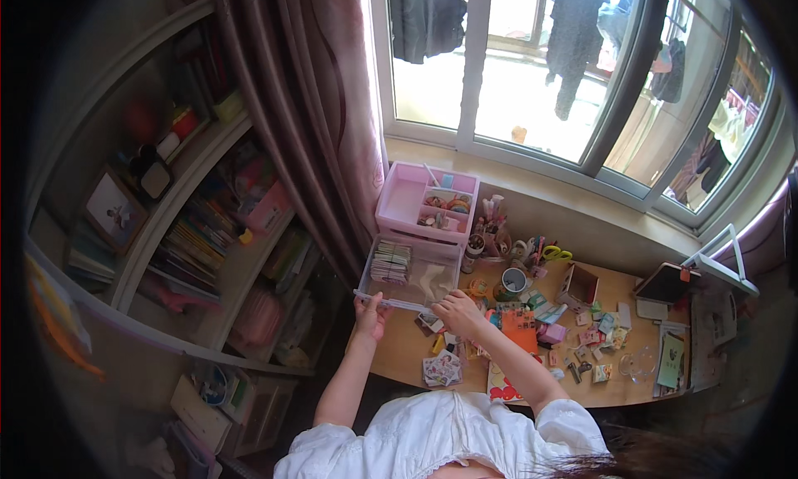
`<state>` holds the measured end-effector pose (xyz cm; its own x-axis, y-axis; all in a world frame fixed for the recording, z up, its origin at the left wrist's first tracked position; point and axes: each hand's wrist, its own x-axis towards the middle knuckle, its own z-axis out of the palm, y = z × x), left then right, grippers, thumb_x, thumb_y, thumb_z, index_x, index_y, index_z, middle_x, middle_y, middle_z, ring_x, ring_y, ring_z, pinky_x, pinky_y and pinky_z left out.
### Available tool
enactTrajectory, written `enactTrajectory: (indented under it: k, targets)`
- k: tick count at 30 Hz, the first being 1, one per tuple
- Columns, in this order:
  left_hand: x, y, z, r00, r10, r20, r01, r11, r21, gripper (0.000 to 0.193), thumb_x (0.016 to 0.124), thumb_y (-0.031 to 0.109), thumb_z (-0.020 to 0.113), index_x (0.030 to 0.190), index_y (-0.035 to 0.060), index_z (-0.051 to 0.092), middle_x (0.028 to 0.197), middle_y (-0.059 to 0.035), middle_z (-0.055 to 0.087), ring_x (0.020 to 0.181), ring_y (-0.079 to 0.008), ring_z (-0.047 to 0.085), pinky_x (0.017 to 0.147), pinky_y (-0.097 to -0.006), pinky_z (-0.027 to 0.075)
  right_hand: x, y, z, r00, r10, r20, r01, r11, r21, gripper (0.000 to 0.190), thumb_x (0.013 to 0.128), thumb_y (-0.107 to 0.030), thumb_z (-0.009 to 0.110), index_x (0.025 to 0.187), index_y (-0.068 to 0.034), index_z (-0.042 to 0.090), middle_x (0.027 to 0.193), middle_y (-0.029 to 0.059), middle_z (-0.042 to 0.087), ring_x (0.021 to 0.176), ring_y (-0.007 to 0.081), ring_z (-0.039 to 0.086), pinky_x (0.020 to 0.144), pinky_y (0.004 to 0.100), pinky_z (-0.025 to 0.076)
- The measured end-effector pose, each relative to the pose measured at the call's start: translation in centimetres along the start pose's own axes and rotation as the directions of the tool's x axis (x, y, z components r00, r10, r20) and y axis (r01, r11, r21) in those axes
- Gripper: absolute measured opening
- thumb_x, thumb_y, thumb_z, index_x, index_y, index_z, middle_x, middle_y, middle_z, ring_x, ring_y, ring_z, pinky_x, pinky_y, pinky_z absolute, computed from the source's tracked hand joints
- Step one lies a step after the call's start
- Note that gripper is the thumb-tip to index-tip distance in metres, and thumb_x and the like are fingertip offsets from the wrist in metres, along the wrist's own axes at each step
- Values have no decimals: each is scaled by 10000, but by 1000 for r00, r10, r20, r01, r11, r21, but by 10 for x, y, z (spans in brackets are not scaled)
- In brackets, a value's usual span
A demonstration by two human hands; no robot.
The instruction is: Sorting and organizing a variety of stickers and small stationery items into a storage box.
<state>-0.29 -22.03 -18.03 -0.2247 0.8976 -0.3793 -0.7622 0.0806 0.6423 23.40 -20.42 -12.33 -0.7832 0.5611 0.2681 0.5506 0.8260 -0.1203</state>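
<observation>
A translucent plastic drawer (416, 254) sticks out from the front of a pink storage organizer (399, 195). My left hand (370, 317) grips the drawer's front edge near its left corner, thumb on top. At the right front corner, my right hand (460, 313) has its fingers curled over the rim. Inside the drawer, banded stacks of cards (391, 262) fill the left side. A pale, curved strip (429, 284) lies on the right. The organizer's open top has compartments holding small trinkets (446, 203) and a light blue item (447, 180).
Right of the drawer, the wooden desk (399, 348) carries pen holders, a metal can (514, 282), an open box (577, 287), an orange sheet (519, 329) and several small items. A tablet (666, 287) stands far right. A curtain (305, 105) and bookshelves (206, 248) border the left.
</observation>
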Motion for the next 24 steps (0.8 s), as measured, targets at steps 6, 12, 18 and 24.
enactTrajectory:
  k: [6, 12, 18, 24]
  targets:
    - [23, 8, 4, 1000, -19, 4, 19, 999, 28, 476, 759, 27, 627, 1108, 177, 340, 933, -53, 506, 788, -184, 581, 653, -344, 563, 15, 11, 6, 990, -52, -134, 52, 999, -6, 258, 673, -150, 580, 920, -79, 557, 775, 44, 579, 802, 205, 558, 811, 324, 375]
    - [34, 1, -7, 993, 1, 119, -2, 1000, 4, 506, 757, 19, 625, 1136, 188, 335, 981, -49, 494, 843, -184, 571, 687, -353, 563, 13, 11, 21, 993, -21, -114, 17, 999, -38, 256, 687, -150, 578, 934, -87, 565, 752, 39, 577, 793, 191, 558, 808, 319, 374]
    - [40, -17, -16, 990, -3, 142, 5, 1000, -12, 522, 758, 32, 636, 1143, 213, 335, 1044, -17, 473, 902, -173, 560, 723, -344, 556, 7, 17, 33, 992, -48, -119, 36, 994, -102, 188, 739, -189, 581, 901, -94, 569, 743, 16, 580, 747, 167, 552, 771, 295, 385]
    - [51, -26, -26, 984, -42, 173, 42, 999, 4, 544, 758, 21, 639, 1159, 218, 329, 1100, -13, 468, 949, -185, 556, 735, -331, 553, 4, 21, 44, 989, -36, -146, 26, 997, -67, 155, 771, -204, 583, 880, -94, 573, 730, 12, 579, 740, 166, 552, 762, 293, 389]
